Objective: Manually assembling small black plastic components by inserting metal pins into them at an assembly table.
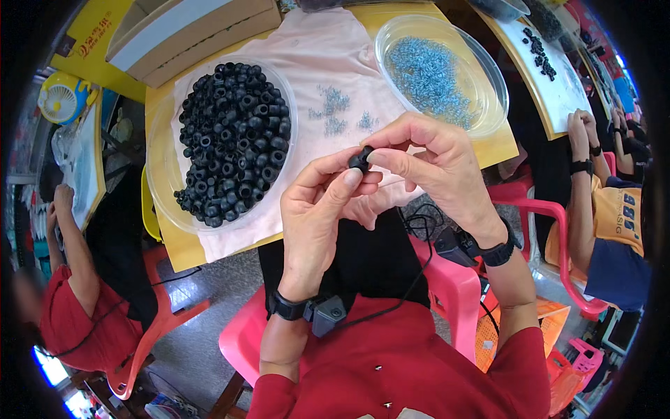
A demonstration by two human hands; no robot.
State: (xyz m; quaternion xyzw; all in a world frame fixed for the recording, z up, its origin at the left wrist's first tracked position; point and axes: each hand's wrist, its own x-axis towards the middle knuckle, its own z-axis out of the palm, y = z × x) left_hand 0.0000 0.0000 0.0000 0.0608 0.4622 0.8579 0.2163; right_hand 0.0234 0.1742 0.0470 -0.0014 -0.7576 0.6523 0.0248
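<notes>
left hand (314,204) and right hand (441,166) pinch one black cap (359,160), fingertips closed on it, caps tub (165,178) left of grip, blue-bits tub (493,91) beyond-right.

Partly covered by the fingers (412,131): small black piece (359,160). Too small to tell in shape: bluish bits (427,73) in the clear tub (490,87), likewise on the pink cloth (314,59). Cut off by upper edge: cardboard box (216,40); by lower edge: red shirt (387,342).
</notes>
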